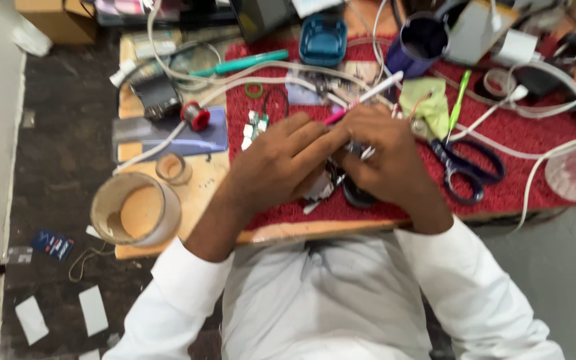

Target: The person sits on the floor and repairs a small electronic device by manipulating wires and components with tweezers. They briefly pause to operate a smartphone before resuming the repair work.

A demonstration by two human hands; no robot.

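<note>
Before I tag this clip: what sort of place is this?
Likely a small electronics repair bench: a solder spool, scissors and white cables crowd a red mat.

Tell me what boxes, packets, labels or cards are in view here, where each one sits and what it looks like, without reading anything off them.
Cardboard box: top left corner, brown, rectangular.
Small packet: on the dark floor at left, below the round tub, dark blue with a light mark.
White slips: two blank-looking rectangles on the floor, bottom left.
Blue case: top centre on the red mat, rounded, plastic.
No screen shows clearly.
</note>
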